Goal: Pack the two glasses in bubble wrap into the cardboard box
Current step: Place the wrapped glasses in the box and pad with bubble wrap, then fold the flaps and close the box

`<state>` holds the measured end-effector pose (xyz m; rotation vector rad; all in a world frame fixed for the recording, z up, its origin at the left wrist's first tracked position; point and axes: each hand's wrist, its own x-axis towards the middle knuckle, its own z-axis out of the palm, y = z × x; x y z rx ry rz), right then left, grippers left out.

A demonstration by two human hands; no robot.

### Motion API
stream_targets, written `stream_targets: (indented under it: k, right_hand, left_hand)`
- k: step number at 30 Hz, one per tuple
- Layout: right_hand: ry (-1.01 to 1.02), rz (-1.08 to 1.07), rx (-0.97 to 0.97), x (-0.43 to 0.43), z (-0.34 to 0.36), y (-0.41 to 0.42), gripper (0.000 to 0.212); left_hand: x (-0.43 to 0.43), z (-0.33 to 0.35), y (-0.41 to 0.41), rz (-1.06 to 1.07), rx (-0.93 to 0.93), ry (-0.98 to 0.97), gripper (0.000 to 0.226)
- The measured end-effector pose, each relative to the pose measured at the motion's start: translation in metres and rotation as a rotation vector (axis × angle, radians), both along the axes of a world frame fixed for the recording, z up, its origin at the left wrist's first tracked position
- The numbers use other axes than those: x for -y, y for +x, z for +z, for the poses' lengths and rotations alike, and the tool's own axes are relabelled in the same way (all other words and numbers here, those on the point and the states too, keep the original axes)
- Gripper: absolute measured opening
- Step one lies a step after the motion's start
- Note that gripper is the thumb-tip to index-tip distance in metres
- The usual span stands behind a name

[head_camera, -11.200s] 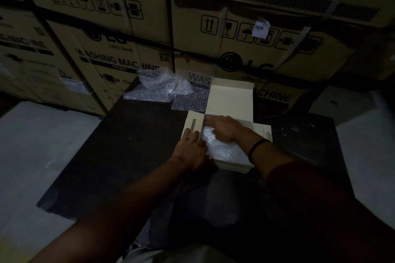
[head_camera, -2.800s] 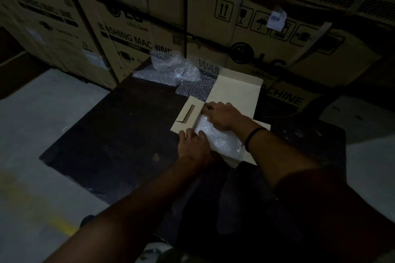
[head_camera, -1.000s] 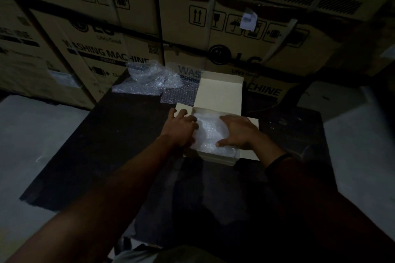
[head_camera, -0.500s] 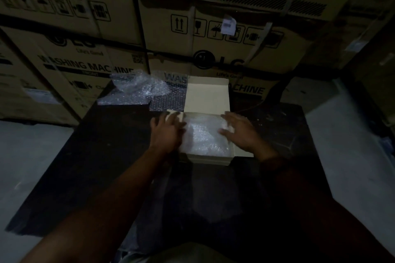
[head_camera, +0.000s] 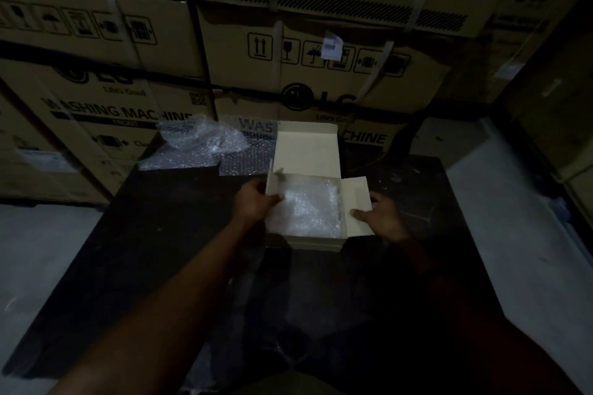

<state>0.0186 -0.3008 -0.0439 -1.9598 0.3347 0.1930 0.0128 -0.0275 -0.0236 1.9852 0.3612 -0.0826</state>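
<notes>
Left hand (head_camera: 255, 204): is pinching the left flap (head_camera: 272, 184), thumb on its inner face and fingers behind it. It is holding the flap nearly upright, probably ready to fold it in over the contents.
Right hand (head_camera: 383, 218): is pinching the right flap (head_camera: 356, 202), thumb lying on top and fingers going underneath. This flap is lying out almost flat, away from the opening, so lifting it is probably the matching move.
Bubble-wrapped bundle (head_camera: 305, 207): is lying inside the box between the two flaps and filling most of the floor. The glasses themselves are not showing through the wrap, so their number cannot be told.
Cardboard box (head_camera: 305, 242): is sitting on the table straight in front of the person, open side up, with both hands working at its sides.
Lid (head_camera: 308, 147): is standing up at the far edge, leaving the opening free for the side flaps to go down first.
Stage, as judged: packing is looking finished and closing is beginning.
Loose bubble wrap (head_camera: 199, 141): is lying crumpled at the far left of the table, well apart from the box and likely left over.
Table (head_camera: 160, 234): is carrying the box and the wrap; its surface is dark.
Cartons (head_camera: 321, 58): are standing stacked behind the table and playing no part in the work.
</notes>
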Motion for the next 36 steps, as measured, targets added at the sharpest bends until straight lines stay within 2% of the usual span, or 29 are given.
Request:
stream_targets:
  k: [2,6,9,11,14,20,23,27,30,33,36]
  right_hand:
    - [0.018,-0.003,0.024,-0.003,0.002,0.0,0.053]
    - [0.013,-0.026,0.036,-0.015,0.003,-0.003,0.04]
    - [0.027,-0.038,0.026,-0.022,0.002,-0.003,0.035]
    - [0.011,-0.038,0.021,-0.024,0.002,-0.003,0.037]
    - [-0.011,-0.022,0.018,-0.025,0.002,-0.002,0.038]
    - [-0.047,0.007,0.018,-0.026,0.003,-0.002,0.041]
    - [-0.089,0.053,0.006,-0.026,0.005,-0.003,0.043]
    - [-0.114,0.078,-0.033,-0.024,0.005,-0.002,0.044]
    - [-0.129,0.084,-0.041,-0.023,0.004,-0.001,0.044]
    - [-0.132,0.089,-0.052,-0.024,0.004,-0.002,0.047]
    - [-0.159,0.12,-0.055,-0.022,0.003,0.0,0.05]
  left_hand:
    - [0.009,0.0,0.001,-0.082,0.067,0.068,0.041]
    - [0.022,-0.005,0.002,-0.227,0.143,0.338,0.034]
    - [0.034,-0.018,0.003,-0.359,0.099,0.468,0.053]
    - [0.041,-0.028,0.002,-0.438,0.062,0.661,0.067]
    - [0.043,-0.039,-0.001,-0.514,0.036,0.87,0.065]
    - [0.043,-0.037,0.005,-0.422,0.146,0.813,0.063]
    - [0.043,-0.043,0.004,-0.523,0.055,0.812,0.065]
    - [0.045,-0.052,0.004,-0.576,-0.02,0.916,0.07]
    - [0.047,-0.047,0.009,-0.596,-0.047,0.881,0.071]
    - [0.043,-0.042,0.006,-0.514,0.034,0.785,0.08]
    - [0.036,-0.044,-0.006,-0.472,0.143,0.805,0.098]
